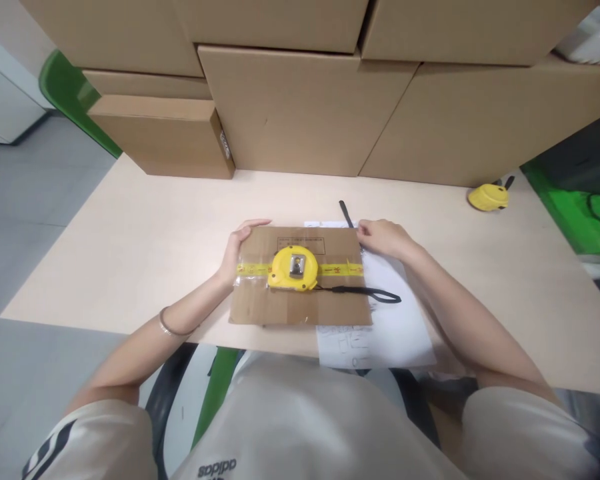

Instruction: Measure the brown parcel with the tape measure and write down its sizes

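Observation:
A flat brown cardboard box (300, 310) lies before me, with yellow printed tape (341, 269) across it. On top rests a yellow tape measure (296, 268) with a metal clip and a black wrist strap (367, 291). My left hand (234, 253) grips the box's left side, its index finger stretched along the back edge. My right hand (384, 239) is closed at the back right corner; its fingertips are partly hidden, so what they pinch is unclear. A thin black stick-like thing (346, 213) shows beside it behind the box. White paper (397, 320) with drawn lines lies partly under the box.
Large cardboard boxes (300, 113) are stacked along the table's (105, 267) back edge, with a smaller carton (175, 137) at the left. A second yellow tape measure (487, 197) lies at the back right. A green chair back (63, 87) stands beyond the left edge.

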### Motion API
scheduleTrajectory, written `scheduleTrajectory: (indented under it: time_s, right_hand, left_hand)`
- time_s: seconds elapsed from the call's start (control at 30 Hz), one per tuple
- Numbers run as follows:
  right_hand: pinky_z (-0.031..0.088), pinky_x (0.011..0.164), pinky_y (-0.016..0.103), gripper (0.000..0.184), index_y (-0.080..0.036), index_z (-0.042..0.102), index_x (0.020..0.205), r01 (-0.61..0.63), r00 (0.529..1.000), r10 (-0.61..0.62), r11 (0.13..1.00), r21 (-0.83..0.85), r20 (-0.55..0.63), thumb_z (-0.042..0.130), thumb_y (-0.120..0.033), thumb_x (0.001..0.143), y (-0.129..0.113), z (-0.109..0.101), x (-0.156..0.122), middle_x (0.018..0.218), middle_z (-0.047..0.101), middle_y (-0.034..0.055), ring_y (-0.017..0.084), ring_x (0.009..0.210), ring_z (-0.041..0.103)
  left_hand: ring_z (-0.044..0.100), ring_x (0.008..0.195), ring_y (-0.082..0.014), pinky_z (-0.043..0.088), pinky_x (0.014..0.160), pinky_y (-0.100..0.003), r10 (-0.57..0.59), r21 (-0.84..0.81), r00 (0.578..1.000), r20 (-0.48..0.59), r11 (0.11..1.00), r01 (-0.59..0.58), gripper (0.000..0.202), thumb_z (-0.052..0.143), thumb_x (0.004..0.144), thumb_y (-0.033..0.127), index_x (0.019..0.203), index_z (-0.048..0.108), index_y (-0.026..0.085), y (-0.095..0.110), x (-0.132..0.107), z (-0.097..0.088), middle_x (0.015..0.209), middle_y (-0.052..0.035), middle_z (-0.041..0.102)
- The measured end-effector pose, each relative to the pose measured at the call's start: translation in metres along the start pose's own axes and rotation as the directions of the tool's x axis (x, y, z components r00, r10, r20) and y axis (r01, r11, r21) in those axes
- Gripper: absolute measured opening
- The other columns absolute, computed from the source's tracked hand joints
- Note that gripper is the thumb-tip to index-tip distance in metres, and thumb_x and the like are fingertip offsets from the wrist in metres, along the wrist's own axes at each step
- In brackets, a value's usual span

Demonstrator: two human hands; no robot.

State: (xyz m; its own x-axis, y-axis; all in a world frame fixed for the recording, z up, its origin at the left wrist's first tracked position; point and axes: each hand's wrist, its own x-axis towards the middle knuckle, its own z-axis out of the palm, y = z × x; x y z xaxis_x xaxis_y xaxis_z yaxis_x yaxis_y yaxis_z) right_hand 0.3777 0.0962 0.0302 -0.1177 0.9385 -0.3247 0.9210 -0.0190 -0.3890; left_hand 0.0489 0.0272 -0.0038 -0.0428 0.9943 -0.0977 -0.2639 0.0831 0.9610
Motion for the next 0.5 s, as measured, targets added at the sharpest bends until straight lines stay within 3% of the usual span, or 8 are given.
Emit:
scheduleTrajectory:
  time_s: [0.1, 0.2, 0.33, 0.5]
  right_hand:
    - [0.029, 0.068, 0.032, 0.037, -0.023, 0.048, 0.06, 0.058, 0.998, -0.06, 0.993, 0.102, 0.009, 0.064, -0.044, 0.086, 0.01, 0.006, -0.002, 0.062, 0.053, 0.003, 0.019, 0.065, 0.045]
    - [0.034, 0.065, 0.03, 0.038, -0.023, 0.053, 0.068, 0.124, 0.991, -0.135, 0.942, 0.311, 0.012, 0.057, -0.054, 0.09, 0.018, 0.014, -0.005, 0.059, 0.049, -0.0003, 0.016, 0.061, 0.044]
    - [0.032, 0.054, 0.029, 0.055, -0.026, 0.049, 0.081, 0.17, 0.985, -0.119, 0.808, 0.564, -0.126, 0.037, -0.079, 0.092, 0.025, 0.045, -0.011, 0.054, 0.035, -0.006, 0.015, 0.05, 0.036]
    - [0.033, 0.054, 0.029, 0.061, -0.026, 0.047, 0.079, 0.232, 0.963, -0.06, 0.679, 0.697, -0.262, 0.048, -0.087, 0.088, 0.014, 0.079, -0.01, 0.057, 0.04, -0.0046, 0.015, 0.054, 0.041]
  left_hand:
    - [0.068, 0.084, -0.0219, 0.057, 0.075, -0.033, -0.066, -0.069, 0.998, -0.014, 0.996, 0.064, 0.036, 0.067, 0.078, 0.053, 0.086, 0.077, 0.02, -0.001, 0.0, 0.0, 0.089, -0.0046, 0.076]
    - [0.062, 0.07, -0.0174, 0.053, 0.064, -0.029, -0.117, -0.125, 0.992, -0.038, 0.986, 0.111, 0.033, 0.071, 0.075, 0.053, 0.077, 0.071, 0.019, -0.002, 0.0, -0.002, 0.073, -0.0013, 0.068]
    - [0.059, 0.068, -0.0165, 0.052, 0.063, -0.028, -0.11, -0.094, 0.992, -0.068, 0.99, 0.104, 0.034, 0.071, 0.072, 0.052, 0.075, 0.067, 0.019, -0.001, 0.001, -0.006, 0.072, -0.0011, 0.065]
    - [0.06, 0.067, -0.0164, 0.05, 0.061, -0.028, -0.086, -0.058, 0.991, -0.101, 0.995, 0.081, 0.034, 0.068, 0.072, 0.052, 0.075, 0.066, 0.018, 0.0, 0.002, -0.008, 0.07, -0.0016, 0.065]
